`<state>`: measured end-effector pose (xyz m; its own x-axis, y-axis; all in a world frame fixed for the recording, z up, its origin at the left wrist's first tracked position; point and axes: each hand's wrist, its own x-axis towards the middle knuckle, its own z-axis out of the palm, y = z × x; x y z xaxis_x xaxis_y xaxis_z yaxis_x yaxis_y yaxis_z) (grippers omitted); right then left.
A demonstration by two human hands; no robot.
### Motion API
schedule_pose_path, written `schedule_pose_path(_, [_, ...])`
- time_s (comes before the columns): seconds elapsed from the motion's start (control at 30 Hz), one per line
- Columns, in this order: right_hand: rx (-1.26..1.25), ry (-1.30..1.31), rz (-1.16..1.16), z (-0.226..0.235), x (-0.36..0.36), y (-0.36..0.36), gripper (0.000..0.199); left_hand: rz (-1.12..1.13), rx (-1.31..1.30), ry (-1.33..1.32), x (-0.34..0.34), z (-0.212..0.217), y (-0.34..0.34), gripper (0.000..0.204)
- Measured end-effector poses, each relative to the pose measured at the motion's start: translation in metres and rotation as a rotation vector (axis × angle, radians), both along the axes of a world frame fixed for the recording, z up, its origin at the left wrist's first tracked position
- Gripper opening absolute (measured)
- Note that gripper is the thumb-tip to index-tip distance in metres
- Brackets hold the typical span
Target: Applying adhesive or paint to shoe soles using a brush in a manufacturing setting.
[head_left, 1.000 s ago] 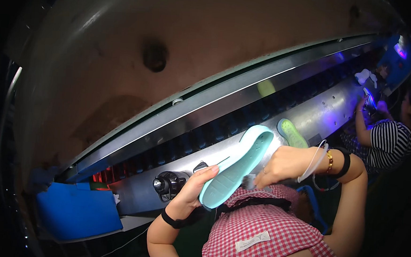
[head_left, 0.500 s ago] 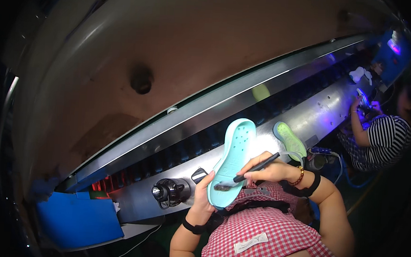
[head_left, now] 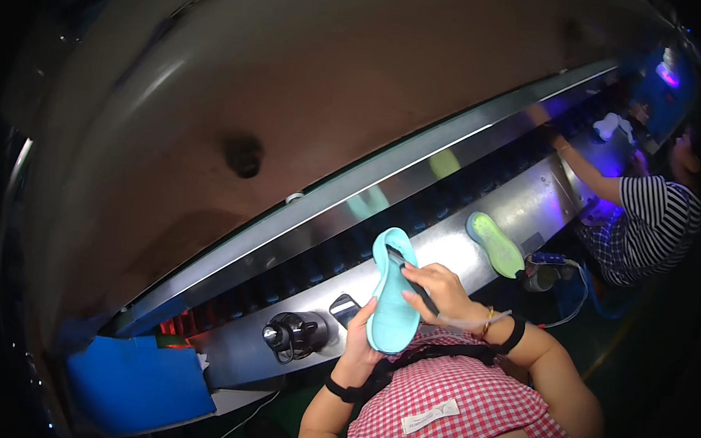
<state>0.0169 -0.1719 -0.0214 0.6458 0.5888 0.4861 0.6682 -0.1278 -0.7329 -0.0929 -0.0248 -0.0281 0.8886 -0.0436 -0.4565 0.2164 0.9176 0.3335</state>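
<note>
The light turquoise foam shoe sole (head_left: pixel 392 294) stands nearly upright before the chest, long axis running up and away toward the steel conveyor ledge (head_left: pixel 478 227), its lower end clasped in the left hand (head_left: pixel 361 344), while the right hand (head_left: pixel 436 292), nearer its middle, pinches a slim dark brush (head_left: pixel 411 277) against its face.

From here I make out only a few such things. A small white label (head_left: pixel 428 416), oblong and slightly tilted, is sewn on the red-and-white checked apron low in the view, near my forearms. A small dark phone-like screen (head_left: pixel 346 309) lies on the steel bench, just beside the black fan; its face is dark and glossy. Far to the right, a glowing blue-violet screen or lamp (head_left: pixel 666 74) shines above the co-worker; which it is I cannot tell.
</note>
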Motion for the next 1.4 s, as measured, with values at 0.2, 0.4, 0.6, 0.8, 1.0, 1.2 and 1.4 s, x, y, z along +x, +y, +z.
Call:
schedule_pose_path(0.2, [0.009, 0.567, 0.507, 0.027, -0.002, -0.038, 0.028, 0.012, 0.139, -0.04, -0.022, 0.01, 0.015, 0.047])
schedule_pose_path(0.4, [0.857, 0.91, 0.381, 0.04, 0.019, -0.07, 0.044, 0.42, 0.46, -0.216, -0.039, 0.104, 0.076, 0.061])
schedule_pose_path(0.6, [0.801, 1.176, 0.467, 0.012, 0.024, -0.051, 0.038, 0.838, 0.142, -0.604, -0.001, 0.136, 0.21, 0.051])
schedule_pose_path(0.8, [0.85, 1.255, 0.292, -0.008, 0.027, -0.062, 0.03, 0.183, 1.482, -0.269, 0.048, 0.15, 0.181, 0.058])
schedule_pose_path(1.0, [0.9, 1.314, 0.257, -0.019, 0.032, -0.063, 0.026, -0.407, 2.45, -0.052, 0.152, 0.157, 0.176, 0.047])
schedule_pose_path(1.2, [0.98, 1.368, 0.147, -0.036, 0.032, -0.076, 0.025, -0.206, 2.613, 0.239, 0.157, 0.132, 0.221, 0.053])
schedule_pose_path(1.4, [1.049, 1.378, 0.096, -0.05, 0.041, -0.094, 0.024, -0.259, 2.557, 0.347, 0.228, 0.115, 0.234, 0.055])
